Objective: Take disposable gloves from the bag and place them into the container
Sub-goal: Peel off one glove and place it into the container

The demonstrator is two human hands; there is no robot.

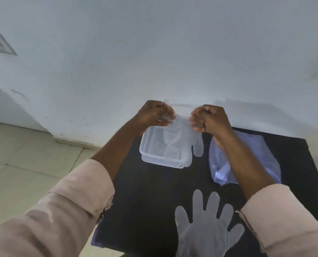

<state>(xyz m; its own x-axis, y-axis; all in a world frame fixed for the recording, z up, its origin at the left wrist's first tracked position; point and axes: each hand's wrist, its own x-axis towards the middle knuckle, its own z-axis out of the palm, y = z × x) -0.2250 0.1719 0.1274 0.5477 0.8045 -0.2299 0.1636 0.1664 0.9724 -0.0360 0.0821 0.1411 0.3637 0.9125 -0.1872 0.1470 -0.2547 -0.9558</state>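
While both hands work above the container (161, 154), a clear glove (180, 134) hangs between them, its cuff pinched by the left hand (155, 114) on one edge and the right hand (210, 117) on the other. Held spread like this, it drapes with its fingers dangling over the container's right rim, probably so it can be lowered in flat. Something pale already seems to lie inside the container, though the clear plastic makes that hard to judge. A second glove (208, 225) lies flat on the dark surface (145, 191) near the person, and the bluish bag (256, 156) rests right of the container.
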